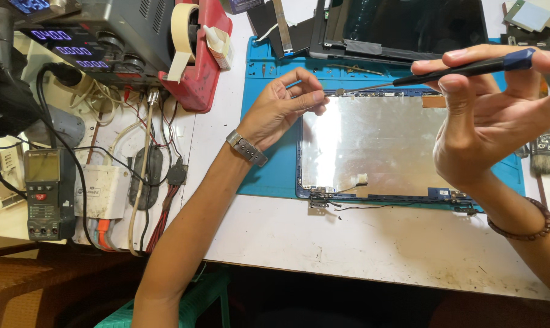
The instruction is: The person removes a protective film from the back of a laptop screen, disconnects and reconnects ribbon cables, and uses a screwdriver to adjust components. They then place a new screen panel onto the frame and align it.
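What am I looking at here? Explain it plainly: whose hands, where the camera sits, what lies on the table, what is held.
The single picture comes from a camera worn on a person's head, looking down at their own bare hands. The right hand holds a blue-handled screwdriver, its tip at the top edge of a laptop lid shell with a silvery lining. The left hand pinches that same edge. The shell lies on a blue work mat on a white table. Nearby: a multimeter, a power supply, a tape dispenser, a brush.
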